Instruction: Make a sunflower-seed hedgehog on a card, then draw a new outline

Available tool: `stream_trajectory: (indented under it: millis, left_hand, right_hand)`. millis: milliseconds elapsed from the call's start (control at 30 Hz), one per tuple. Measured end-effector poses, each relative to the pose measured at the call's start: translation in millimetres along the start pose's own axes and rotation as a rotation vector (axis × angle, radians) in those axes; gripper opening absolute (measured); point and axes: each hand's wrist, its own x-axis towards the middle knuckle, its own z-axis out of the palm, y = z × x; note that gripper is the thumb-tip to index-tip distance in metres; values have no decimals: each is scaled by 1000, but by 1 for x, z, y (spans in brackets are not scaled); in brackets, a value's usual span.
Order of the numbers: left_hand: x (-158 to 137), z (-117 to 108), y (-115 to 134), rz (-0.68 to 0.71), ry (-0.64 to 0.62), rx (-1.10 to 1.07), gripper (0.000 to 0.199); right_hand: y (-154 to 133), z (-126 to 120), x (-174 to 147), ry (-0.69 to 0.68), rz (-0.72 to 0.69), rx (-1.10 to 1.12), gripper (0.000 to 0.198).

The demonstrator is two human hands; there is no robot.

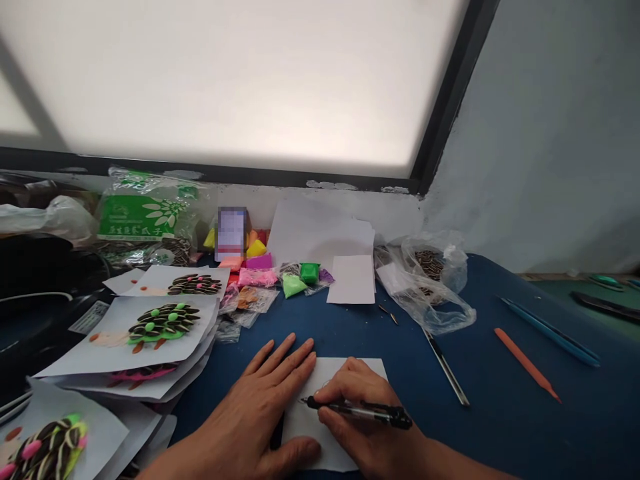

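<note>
A white sheet of paper (325, 453) lies on the blue table in front of me. My left hand (260, 407) rests flat across its left side, fingers spread, holding nothing. In my right hand (365, 413) a black pen (370, 412) is gripped, its tip at the paper just beside my left fingers. A faint line shows near the tip; most of any drawing is hidden by my hand. To the left, stacked sheets carry hedgehog pictures (163, 323) made of striped sunflower seeds and coloured clay.
Behind stand a green seed bag (137, 217), small clay packets (257, 277), blank paper (353, 280) and a plastic bag of seeds (430, 273). On the right lie a silver-and-black pen (447, 370), an orange tool (527, 365) and blue tweezers (550, 331).
</note>
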Motion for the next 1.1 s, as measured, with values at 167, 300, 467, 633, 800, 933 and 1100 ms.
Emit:
stream_trajectory:
  millis: [167,300,467,633,800,933,1100]
  left_hand:
    - [0,-1,0,-5,-24,20,78]
    - [-1,2,-1,23,-2,41,74]
    - [-3,2,-1,52,33,65,74]
    - [-3,1,1,31,-7,60,73]
    - [-1,1,-1,37,7,43,73]
    - [-1,1,-1,21,-17,50,74]
    - [0,-2,1,-3,-61,56,75]
  right_hand:
    - [0,-1,3,-48,1,29,11]
    - [1,0,3,-64,-4,29,11]
    - [3,1,3,-92,16,29,11]
    - [3,2,3,-77,11,49,11]
    - [-1,-1,4,-108,51,34,11]
    - [-2,-2,5,-126,49,23,10]
    - [-3,-1,2,-107,57,18,11]
